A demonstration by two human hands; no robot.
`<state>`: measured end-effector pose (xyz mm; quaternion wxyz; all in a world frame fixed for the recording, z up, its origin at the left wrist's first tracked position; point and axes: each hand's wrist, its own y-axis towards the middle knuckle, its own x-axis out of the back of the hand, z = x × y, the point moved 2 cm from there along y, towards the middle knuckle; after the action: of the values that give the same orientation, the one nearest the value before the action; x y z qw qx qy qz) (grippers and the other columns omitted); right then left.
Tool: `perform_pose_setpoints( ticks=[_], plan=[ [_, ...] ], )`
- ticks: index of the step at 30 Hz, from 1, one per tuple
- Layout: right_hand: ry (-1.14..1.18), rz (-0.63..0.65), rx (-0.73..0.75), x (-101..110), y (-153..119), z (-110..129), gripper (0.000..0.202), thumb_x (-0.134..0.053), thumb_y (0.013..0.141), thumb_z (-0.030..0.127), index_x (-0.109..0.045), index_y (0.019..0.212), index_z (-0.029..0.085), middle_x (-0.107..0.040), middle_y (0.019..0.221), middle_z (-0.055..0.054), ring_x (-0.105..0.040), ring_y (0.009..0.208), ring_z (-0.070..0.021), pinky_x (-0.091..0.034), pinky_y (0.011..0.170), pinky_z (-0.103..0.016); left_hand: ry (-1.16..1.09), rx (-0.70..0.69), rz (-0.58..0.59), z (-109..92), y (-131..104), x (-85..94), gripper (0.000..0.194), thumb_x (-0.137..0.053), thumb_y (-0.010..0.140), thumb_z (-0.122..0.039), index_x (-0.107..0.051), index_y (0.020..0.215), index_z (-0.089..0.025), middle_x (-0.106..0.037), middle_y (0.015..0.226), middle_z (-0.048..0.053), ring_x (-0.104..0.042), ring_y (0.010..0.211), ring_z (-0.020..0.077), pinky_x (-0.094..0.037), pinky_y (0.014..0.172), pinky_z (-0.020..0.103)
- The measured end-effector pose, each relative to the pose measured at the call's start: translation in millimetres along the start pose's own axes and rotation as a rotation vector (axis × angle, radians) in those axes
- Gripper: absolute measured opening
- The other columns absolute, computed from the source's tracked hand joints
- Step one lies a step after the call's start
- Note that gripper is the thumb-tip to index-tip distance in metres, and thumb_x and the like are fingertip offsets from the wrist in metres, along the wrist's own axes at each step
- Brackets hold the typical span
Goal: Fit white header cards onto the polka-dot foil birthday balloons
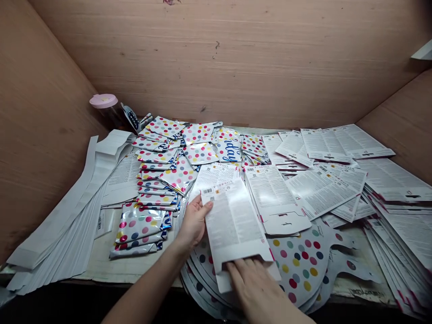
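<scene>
Just over dotted foil balloons (299, 261), my left hand (195, 220) pinches a printed white packet (236, 220) by its edge. My right hand (251, 283) dips fingers into its lower opening, their grip hidden.

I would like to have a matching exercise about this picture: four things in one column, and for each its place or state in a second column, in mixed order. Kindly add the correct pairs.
Column 1
1. Left hand
2. Right hand
3. Cup
4. Long white strips

Column 2
A. In a pile along the left side
B. At the open near end of the white envelope
C. Has a pink lid
D. Holds the left edge of the white envelope

Right pairs: 1-D, 2-B, 3-C, 4-A
</scene>
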<state>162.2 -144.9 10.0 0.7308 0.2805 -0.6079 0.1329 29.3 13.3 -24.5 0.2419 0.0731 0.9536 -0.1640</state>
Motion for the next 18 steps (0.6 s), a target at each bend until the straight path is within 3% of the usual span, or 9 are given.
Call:
perform_pose_setpoints(
  ticks=[2, 5, 7, 10, 13, 18],
  plan=[
    [0.222, 0.012, 0.034, 3, -2, -6, 0.028, -0.046, 0.097, 0.021, -0.059, 0.121, 0.015, -0.066, 0.120, -0.010, -0.062, 0.109, -0.0184, -0.053, 0.091, -0.027, 0.055, -0.120, -0.040, -7, 10, 8.2, 0.059, -0.076, 0.072, -0.025, -0.056, 0.128, -0.018, -0.057, 0.138, 0.013, -0.046, 0.133, 0.0321, -0.033, 0.113, 0.050],
    [0.533, -0.068, -0.238, -5, 3, -32, 0.025, -0.040, 0.098, 0.016, -0.062, 0.110, 0.019, -0.068, 0.100, -0.007, -0.066, 0.091, -0.0139, -0.055, 0.079, -0.021, 0.362, -0.362, -0.021, -12, 8, 16.5, 0.064, -0.073, 0.074, -0.017, -0.055, 0.134, -0.028, -0.032, 0.158, 0.002, -0.014, 0.149, 0.0259, -0.008, 0.121, 0.045],
    [0.560, -0.189, -0.428, -18, 7, -48, 0.022, -0.044, 0.097, 0.018, -0.063, 0.107, 0.019, -0.063, 0.092, -0.007, -0.065, 0.083, -0.0158, -0.057, 0.073, -0.025, 0.795, -0.507, 0.194, -8, -2, 17.4, 0.051, -0.069, 0.080, -0.019, -0.061, 0.129, -0.031, -0.038, 0.155, 0.001, -0.013, 0.149, 0.0276, -0.001, 0.121, 0.051],
    [0.532, -0.293, -0.445, -38, 11, -56, 0.019, -0.048, 0.096, 0.022, -0.065, 0.105, 0.019, -0.058, 0.088, -0.006, -0.062, 0.080, -0.0181, -0.058, 0.072, -0.032, 1.254, -0.556, 0.532, 10, -19, 22.1, 0.041, -0.058, 0.090, -0.029, -0.059, 0.131, -0.034, -0.044, 0.150, 0.004, -0.022, 0.147, 0.0315, -0.006, 0.117, 0.061],
    [0.521, -0.315, -0.455, -50, 8, -54, 0.018, -0.048, 0.096, 0.021, -0.066, 0.093, 0.019, -0.055, 0.086, -0.006, -0.060, 0.080, -0.0184, -0.056, 0.072, -0.033, 1.358, -0.565, 0.563, 23, -26, 29.7, 0.047, -0.053, 0.093, -0.032, -0.047, 0.140, -0.037, -0.032, 0.157, 0.003, -0.018, 0.148, 0.0294, -0.008, 0.117, 0.059],
    [0.521, -0.367, -0.460, -52, 4, -49, 0.019, -0.048, 0.096, 0.017, -0.066, 0.089, 0.018, -0.055, 0.084, -0.006, -0.059, 0.080, -0.0181, -0.055, 0.072, -0.033, 1.428, -0.594, 0.557, 29, -24, 33.6, 0.050, -0.050, 0.095, -0.035, -0.041, 0.144, -0.037, -0.028, 0.158, 0.002, -0.013, 0.149, 0.0270, -0.005, 0.118, 0.055]
  ],
)
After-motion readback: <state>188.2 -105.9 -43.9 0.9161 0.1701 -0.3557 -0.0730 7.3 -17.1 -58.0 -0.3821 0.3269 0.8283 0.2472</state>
